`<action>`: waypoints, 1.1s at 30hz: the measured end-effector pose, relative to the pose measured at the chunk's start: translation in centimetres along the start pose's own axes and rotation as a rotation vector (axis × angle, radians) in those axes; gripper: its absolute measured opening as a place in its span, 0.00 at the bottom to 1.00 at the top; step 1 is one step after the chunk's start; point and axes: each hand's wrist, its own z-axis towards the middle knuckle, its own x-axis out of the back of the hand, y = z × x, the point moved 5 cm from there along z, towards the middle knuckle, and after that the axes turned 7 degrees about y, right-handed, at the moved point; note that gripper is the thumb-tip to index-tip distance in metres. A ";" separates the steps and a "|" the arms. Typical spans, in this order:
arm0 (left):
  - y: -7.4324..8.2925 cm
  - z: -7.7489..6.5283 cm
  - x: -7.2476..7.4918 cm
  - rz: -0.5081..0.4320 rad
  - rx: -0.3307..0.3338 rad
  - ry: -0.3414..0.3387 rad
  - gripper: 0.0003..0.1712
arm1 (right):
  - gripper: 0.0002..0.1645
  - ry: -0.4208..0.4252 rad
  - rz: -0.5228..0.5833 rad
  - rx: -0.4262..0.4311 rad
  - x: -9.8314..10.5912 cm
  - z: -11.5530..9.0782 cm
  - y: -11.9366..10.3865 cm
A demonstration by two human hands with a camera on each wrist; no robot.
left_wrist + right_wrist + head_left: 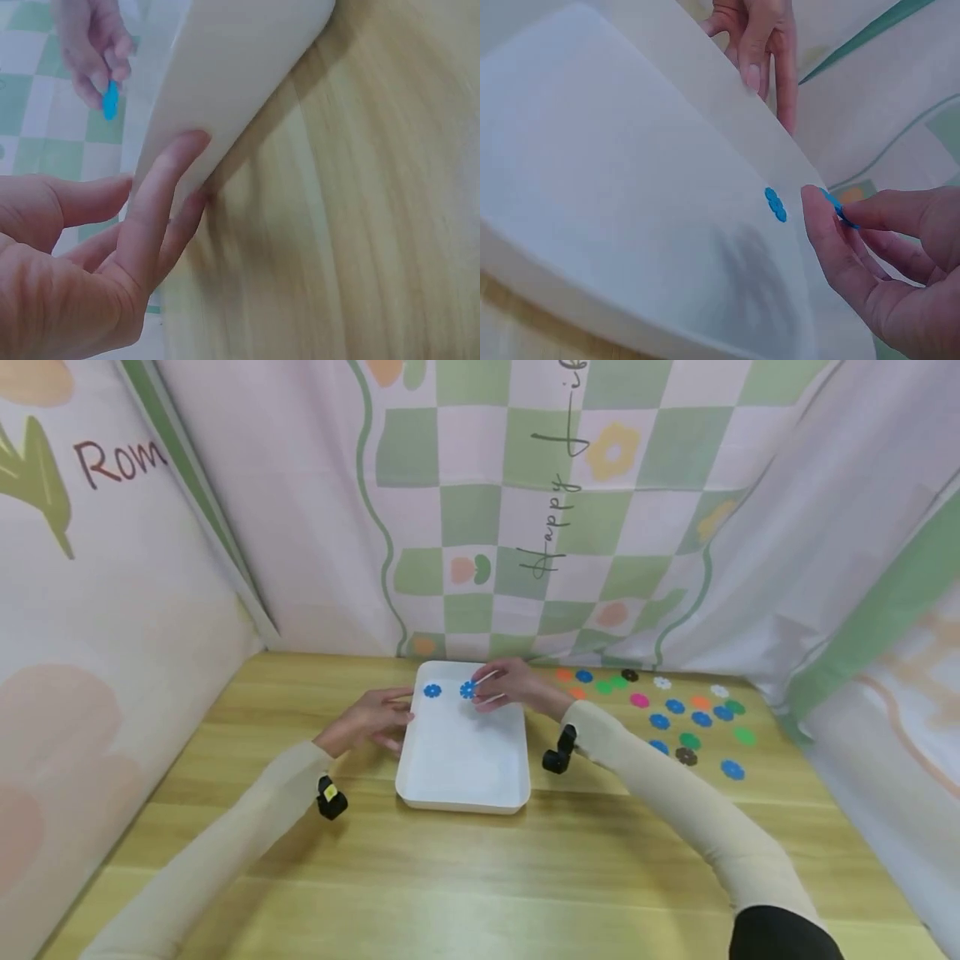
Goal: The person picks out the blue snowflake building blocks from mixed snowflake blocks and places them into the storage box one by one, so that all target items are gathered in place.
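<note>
Right hand (506, 685) has a blue flower-shaped disc (468, 689) pinched between thumb and fingers, held up over the far end of a white rectangular tray (465, 760). A second blue disc (432, 691) is lying flat in the tray, up near the far left corner. Left hand (372, 718) isn't gripping anything: fingers pretty loose and spread, a fingertip touching the outside of the tray's left wall, thumb by the rim. The tray sits on a wood-grain desk (450, 885). Over to the right there's a loose scatter of little discs (701, 719) on the desk, mostly blue and green, plus orange, white, pink and a couple of dark ones. Behind it all hangs a green-and-white checkered curtain (468, 516) with "Happy" written sideways on it.
</note>
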 end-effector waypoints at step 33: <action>0.2 0.0 -0.1 0.015 0.007 0.037 0.38 | 0.10 -0.009 -0.057 -0.061 -6.8 3.2 0.9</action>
